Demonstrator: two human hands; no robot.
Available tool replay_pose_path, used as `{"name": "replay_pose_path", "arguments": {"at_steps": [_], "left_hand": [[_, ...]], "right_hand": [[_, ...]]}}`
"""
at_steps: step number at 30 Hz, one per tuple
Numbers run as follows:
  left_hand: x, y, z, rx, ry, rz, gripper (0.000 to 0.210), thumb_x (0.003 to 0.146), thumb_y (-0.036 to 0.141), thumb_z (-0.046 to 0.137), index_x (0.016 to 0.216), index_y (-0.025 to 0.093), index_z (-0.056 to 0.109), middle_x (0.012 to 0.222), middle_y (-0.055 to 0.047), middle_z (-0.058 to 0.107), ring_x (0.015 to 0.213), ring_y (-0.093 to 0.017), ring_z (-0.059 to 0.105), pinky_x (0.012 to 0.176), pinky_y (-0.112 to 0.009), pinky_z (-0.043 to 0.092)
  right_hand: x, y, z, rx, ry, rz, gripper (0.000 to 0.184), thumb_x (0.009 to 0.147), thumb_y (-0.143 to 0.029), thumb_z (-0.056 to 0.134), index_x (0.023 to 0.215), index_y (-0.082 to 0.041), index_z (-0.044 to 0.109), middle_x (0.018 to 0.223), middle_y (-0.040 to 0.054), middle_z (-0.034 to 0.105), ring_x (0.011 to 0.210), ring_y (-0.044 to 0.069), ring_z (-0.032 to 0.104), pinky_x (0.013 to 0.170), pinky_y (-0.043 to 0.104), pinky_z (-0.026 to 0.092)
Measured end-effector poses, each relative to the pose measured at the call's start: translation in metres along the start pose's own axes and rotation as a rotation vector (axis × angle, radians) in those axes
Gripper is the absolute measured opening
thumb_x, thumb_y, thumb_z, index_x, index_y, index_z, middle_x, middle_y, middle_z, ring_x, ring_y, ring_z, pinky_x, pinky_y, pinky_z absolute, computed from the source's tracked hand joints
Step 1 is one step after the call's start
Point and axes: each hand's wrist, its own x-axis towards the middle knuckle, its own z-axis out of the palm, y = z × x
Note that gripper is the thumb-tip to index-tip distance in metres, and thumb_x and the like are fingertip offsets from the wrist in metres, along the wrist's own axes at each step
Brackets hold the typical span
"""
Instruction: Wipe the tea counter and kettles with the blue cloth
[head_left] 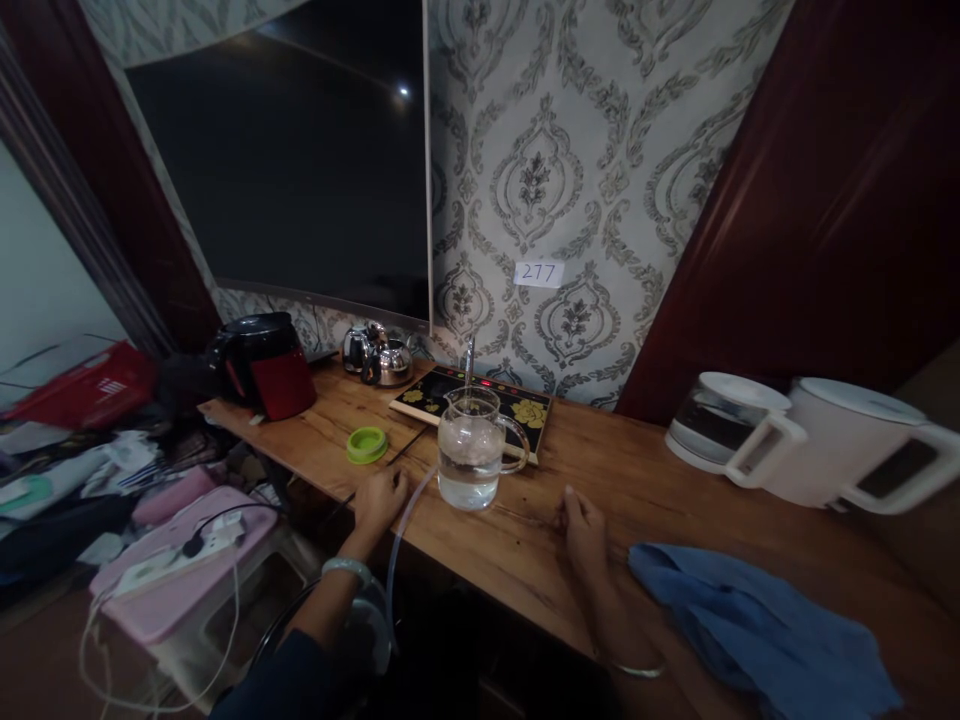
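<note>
A clear glass pitcher [471, 465] with a handle stands upright on the wooden table, partly filled with water. Left of it, my left hand [381, 500] rests at the table's front edge, its fingers curled in, with a thin black cord close by. My right hand [581, 525] lies on the tabletop to the pitcher's right, loosely closed, and nothing shows in it. Neither hand touches the pitcher. Behind the pitcher is a black panel cooktop [431, 395] with gold flowers and a small red light. A metal spout [470, 360] rises behind the pitcher's rim.
A green lid [367, 445] and a red-black appliance [274, 365] are on the left, with shiny kettles [386, 360] behind. A blue cloth [757, 620] and white-handled jugs [847, 440] occupy the right. A clear hose [401, 545] hangs over the front edge. A pink stool [187, 560] holds a power strip.
</note>
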Motion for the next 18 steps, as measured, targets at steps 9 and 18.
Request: {"name": "replay_pose_path", "arguments": {"at_steps": [9, 18], "left_hand": [[0.0, 0.0, 0.0, -0.005, -0.011, -0.021, 0.032, 0.094, 0.029, 0.04, 0.086, 0.017, 0.069, 0.089, -0.007, 0.072, 0.081, -0.017, 0.063, 0.062, -0.026, 0.03], [0.0, 0.0, 0.001, -0.002, 0.003, -0.008, 0.033, 0.094, 0.029, 0.04, 0.087, 0.017, 0.069, 0.09, -0.008, 0.072, 0.08, -0.017, 0.063, 0.062, -0.027, 0.03]], "right_hand": [[0.004, 0.007, -0.002, -0.024, -0.03, 0.01, 0.059, 0.072, -0.077, 0.054, 0.054, -0.021, 0.051, 0.046, -0.0049, 0.042, 0.043, 0.011, 0.04, 0.042, 0.025, 0.031], [0.004, 0.008, -0.003, -0.03, -0.031, 0.011, 0.058, 0.072, -0.076, 0.054, 0.055, -0.021, 0.051, 0.046, -0.0049, 0.043, 0.043, 0.011, 0.041, 0.042, 0.025, 0.031]]}}
